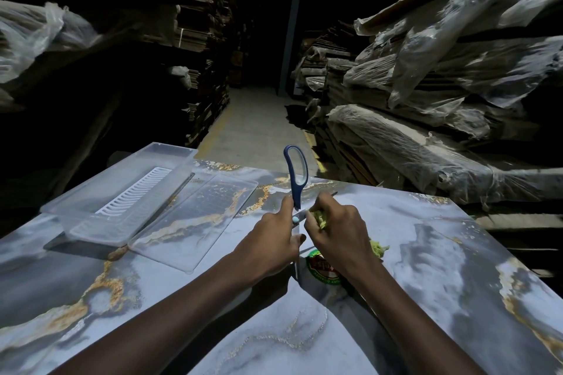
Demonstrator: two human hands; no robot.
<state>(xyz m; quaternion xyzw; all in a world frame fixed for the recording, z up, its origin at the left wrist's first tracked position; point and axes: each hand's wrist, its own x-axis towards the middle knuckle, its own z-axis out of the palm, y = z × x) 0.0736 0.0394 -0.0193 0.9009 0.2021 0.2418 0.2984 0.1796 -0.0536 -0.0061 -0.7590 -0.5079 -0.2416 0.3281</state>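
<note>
one camera sits on the person's head. it looks forward and down at the table (441,268). it is very close, so both arms reach in from the bottom of the picture. the left hand (271,246) and right hand (338,231) meet near the table's middle. the far edge shows, and the near edge is cut off. past the far edge, the view runs down a dark aisle (253,119).

The left forearm (170,310) and right forearm (405,307) are bare; the left grip (271,243) has a dark-painted thumbnail.
</note>
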